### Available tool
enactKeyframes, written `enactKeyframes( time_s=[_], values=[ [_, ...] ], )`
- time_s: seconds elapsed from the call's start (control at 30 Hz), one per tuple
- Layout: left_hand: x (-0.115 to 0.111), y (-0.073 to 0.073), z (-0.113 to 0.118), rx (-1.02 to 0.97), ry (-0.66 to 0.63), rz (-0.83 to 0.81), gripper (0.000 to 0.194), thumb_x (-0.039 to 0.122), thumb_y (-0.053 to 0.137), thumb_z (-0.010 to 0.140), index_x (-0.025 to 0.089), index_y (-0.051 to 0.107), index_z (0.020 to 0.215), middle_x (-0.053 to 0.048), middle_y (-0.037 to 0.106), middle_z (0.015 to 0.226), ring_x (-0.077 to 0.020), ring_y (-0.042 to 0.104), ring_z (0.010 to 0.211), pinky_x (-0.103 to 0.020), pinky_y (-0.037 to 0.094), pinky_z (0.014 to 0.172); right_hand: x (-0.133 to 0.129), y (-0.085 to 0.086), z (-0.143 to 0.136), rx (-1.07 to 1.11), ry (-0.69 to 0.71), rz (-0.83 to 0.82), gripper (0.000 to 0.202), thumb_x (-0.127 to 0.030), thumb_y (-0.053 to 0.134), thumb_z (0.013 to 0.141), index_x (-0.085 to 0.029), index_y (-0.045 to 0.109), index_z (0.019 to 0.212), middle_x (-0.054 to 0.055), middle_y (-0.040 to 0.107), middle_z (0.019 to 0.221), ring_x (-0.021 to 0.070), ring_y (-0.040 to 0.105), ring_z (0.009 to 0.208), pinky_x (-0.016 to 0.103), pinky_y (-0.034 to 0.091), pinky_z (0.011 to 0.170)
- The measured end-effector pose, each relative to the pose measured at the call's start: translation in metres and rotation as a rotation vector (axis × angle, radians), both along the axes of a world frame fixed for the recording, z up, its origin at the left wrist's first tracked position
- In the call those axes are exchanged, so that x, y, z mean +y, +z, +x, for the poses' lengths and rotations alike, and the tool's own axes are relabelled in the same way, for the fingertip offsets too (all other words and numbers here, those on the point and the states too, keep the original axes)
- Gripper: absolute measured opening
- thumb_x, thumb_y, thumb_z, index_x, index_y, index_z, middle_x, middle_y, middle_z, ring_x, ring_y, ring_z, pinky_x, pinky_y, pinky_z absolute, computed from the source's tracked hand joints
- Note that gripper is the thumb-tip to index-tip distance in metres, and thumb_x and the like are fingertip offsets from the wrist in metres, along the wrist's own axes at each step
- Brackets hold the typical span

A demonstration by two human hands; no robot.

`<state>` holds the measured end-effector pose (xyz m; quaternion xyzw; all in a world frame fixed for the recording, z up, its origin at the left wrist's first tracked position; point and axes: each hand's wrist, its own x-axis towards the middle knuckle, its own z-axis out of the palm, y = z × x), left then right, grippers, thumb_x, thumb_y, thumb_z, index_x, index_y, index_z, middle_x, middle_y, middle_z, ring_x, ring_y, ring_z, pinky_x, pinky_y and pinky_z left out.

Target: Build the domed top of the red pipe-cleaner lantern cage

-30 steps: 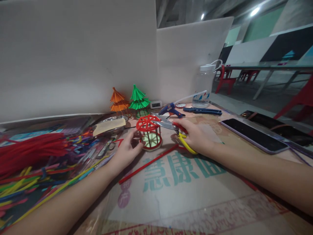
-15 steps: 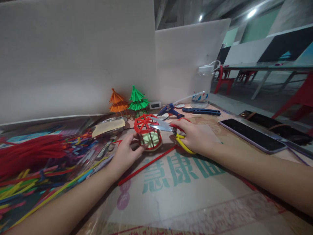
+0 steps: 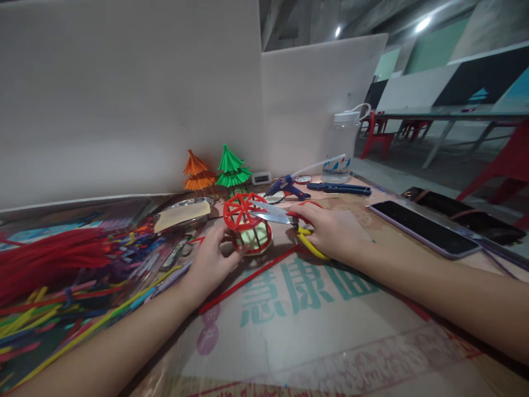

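My left hand (image 3: 219,251) is closed round the lower left of a small red pavilion frame (image 3: 244,212). It has a spoked red top, dark thin posts and a pale green round base, and it leans a little toward me. My right hand (image 3: 326,229) grips scissors (image 3: 306,240) with one red and one yellow handle loop. Their blades are parted and reach the right side of the red top; whether they touch it I cannot tell. A long red pipe cleaner (image 3: 248,281) lies slantwise on the board below both hands.
Orange (image 3: 197,173) and green (image 3: 232,168) pavilion models stand at the back, near a blue glue gun (image 3: 287,187), pliers (image 3: 339,189) and a water bottle (image 3: 341,146). A phone (image 3: 421,226) lies at right. Heaped coloured pipe cleaners (image 3: 53,270) and a metal dish (image 3: 204,212) are at left.
The red frame has tipped slightly toward me and to the left, so more of its spoked top shows. The scissors have hardly moved.
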<state>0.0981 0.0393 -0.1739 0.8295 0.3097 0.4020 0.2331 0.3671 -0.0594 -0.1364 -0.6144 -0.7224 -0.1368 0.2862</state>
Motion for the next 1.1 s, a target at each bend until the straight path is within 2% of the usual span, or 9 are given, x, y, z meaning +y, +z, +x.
enactKeyframes(
  time_s=[0.23, 0.57, 0.73, 0.87, 0.97, 1.1],
  values=[
    [-0.006, 0.005, 0.002, 0.023, 0.038, -0.024, 0.025, 0.041, 0.068, 0.085, 0.019, 0.062, 0.097, -0.007, 0.068, 0.101, -0.0210, 0.069, 0.091, -0.037, 0.059, 0.085, 0.000, 0.001, 0.002, 0.013, 0.006, -0.007, 0.045, -0.024, 0.070, 0.084, -0.031, 0.068, 0.129, 0.001, 0.075, 0.113, 0.0201, 0.070, 0.089, 0.027, 0.051, 0.068],
    [-0.005, 0.005, 0.002, 0.054, 0.056, -0.015, 0.027, 0.042, 0.068, 0.084, 0.019, 0.062, 0.097, -0.007, 0.068, 0.099, -0.0221, 0.069, 0.090, -0.038, 0.058, 0.084, 0.002, -0.003, 0.008, 0.029, 0.067, 0.027, 0.041, -0.037, 0.071, 0.086, -0.029, 0.070, 0.126, 0.003, 0.076, 0.112, 0.0220, 0.071, 0.091, 0.030, 0.052, 0.073],
    [-0.004, 0.005, 0.002, 0.038, 0.047, -0.066, 0.027, 0.042, 0.067, 0.084, 0.019, 0.061, 0.097, -0.007, 0.067, 0.101, -0.0220, 0.069, 0.090, -0.038, 0.058, 0.085, 0.010, -0.013, 0.012, 0.164, 0.205, 0.010, 0.039, -0.039, 0.070, 0.087, -0.024, 0.069, 0.123, 0.005, 0.076, 0.108, 0.0231, 0.070, 0.095, 0.033, 0.054, 0.081],
    [-0.003, 0.004, 0.003, -0.021, 0.026, -0.120, 0.027, 0.041, 0.067, 0.083, 0.020, 0.060, 0.099, -0.006, 0.066, 0.103, -0.0217, 0.071, 0.090, -0.036, 0.060, 0.082, 0.019, -0.021, 0.016, 0.331, 0.140, 0.009, 0.044, -0.045, 0.072, 0.086, -0.023, 0.067, 0.124, 0.005, 0.074, 0.102, 0.0223, 0.069, 0.083, 0.032, 0.055, 0.072],
    [-0.003, 0.004, 0.003, -0.020, 0.031, -0.114, 0.028, 0.041, 0.068, 0.083, 0.019, 0.061, 0.099, -0.007, 0.066, 0.103, -0.0222, 0.071, 0.091, -0.038, 0.060, 0.084, 0.021, -0.021, 0.017, 0.289, 0.140, 0.040, 0.047, -0.048, 0.070, 0.087, -0.021, 0.065, 0.124, 0.007, 0.072, 0.108, 0.0226, 0.068, 0.085, 0.033, 0.055, 0.073],
    [-0.004, 0.004, 0.003, -0.041, 0.014, -0.112, 0.026, 0.040, 0.068, 0.083, 0.020, 0.061, 0.099, -0.006, 0.066, 0.102, -0.0213, 0.070, 0.090, -0.037, 0.061, 0.083, 0.012, -0.009, 0.010, 0.154, 0.123, -0.002, 0.047, -0.048, 0.068, 0.089, -0.021, 0.066, 0.127, 0.009, 0.072, 0.113, 0.0241, 0.068, 0.090, 0.032, 0.053, 0.073]
  ],
)
